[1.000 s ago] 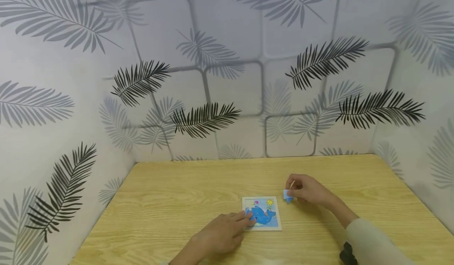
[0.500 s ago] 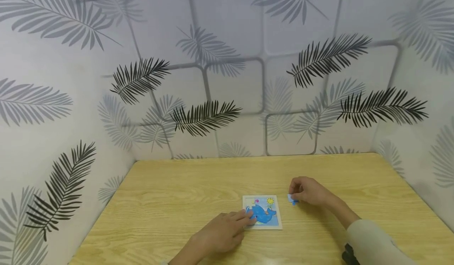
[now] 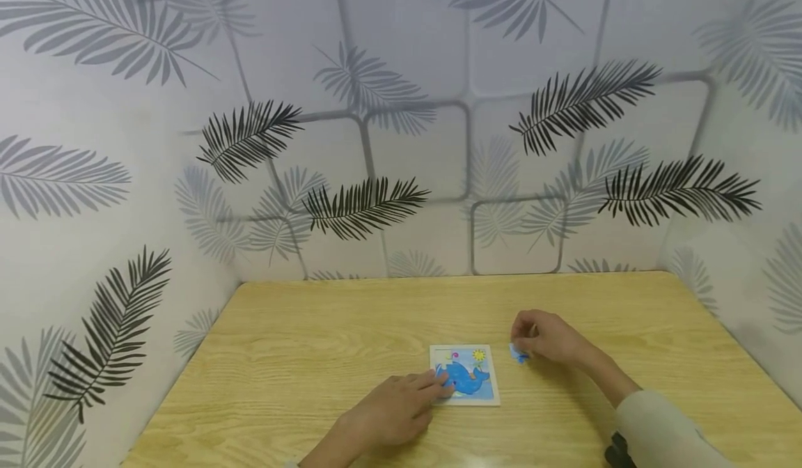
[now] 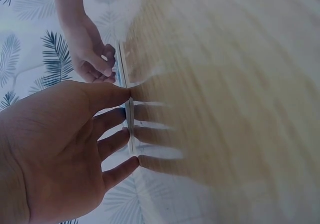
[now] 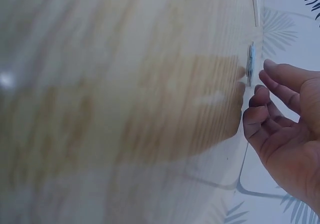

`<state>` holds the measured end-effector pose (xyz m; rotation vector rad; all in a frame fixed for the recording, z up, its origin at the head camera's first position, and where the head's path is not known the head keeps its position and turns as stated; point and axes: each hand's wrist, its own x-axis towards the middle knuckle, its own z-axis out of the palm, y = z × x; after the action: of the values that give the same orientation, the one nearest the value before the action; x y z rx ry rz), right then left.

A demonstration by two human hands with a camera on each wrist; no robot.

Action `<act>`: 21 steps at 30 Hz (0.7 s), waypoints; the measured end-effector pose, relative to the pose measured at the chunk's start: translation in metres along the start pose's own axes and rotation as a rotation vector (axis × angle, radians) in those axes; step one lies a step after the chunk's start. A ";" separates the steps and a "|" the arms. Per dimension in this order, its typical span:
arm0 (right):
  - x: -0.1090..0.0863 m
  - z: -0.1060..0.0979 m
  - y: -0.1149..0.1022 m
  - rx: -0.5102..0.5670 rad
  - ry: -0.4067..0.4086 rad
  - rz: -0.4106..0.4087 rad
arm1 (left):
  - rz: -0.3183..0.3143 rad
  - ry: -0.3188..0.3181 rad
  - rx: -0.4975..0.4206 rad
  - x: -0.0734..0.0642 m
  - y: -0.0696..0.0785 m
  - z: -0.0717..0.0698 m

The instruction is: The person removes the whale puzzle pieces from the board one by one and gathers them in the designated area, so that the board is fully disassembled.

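A small square puzzle board (image 3: pixel 485 393) with a pale frame lies on the table, showing a blue whale and a yellow sun. My left hand (image 3: pixel 395 409) rests its extended fingers on the board's left side; in the left wrist view its thumb and fingertips (image 4: pixel 131 162) meet the surface. Right of the board lies a small blue jigsaw piece (image 3: pixel 517 354), seen edge-on as a thin layered strip (image 5: pixel 251 63) in the right wrist view. Whether it is one piece or more, I cannot tell. My right hand (image 3: pixel 551 339) hovers beside it, fingers loosely bent and slightly apart from it.
The wood-grain table (image 3: pixel 326 322) reaches back to a wall (image 3: pixel 413 154) papered with leaf patterns, with side walls left and right. A dark object (image 3: pixel 619 450) shows beside the right sleeve (image 3: pixel 661 426).
My right hand has moved slightly right with the blue piece and lowered it to the table, and its fingers have loosened. My left hand has stayed on the board.
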<state>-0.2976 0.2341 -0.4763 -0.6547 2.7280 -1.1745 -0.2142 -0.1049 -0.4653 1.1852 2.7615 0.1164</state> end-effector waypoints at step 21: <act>0.017 0.020 -0.008 0.343 -0.090 -0.025 | -0.012 -0.010 -0.001 -0.001 0.000 0.002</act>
<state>-0.3054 0.2086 -0.4831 -0.6762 2.3685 -1.5283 -0.2131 -0.1050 -0.4668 1.1650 2.7589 0.1101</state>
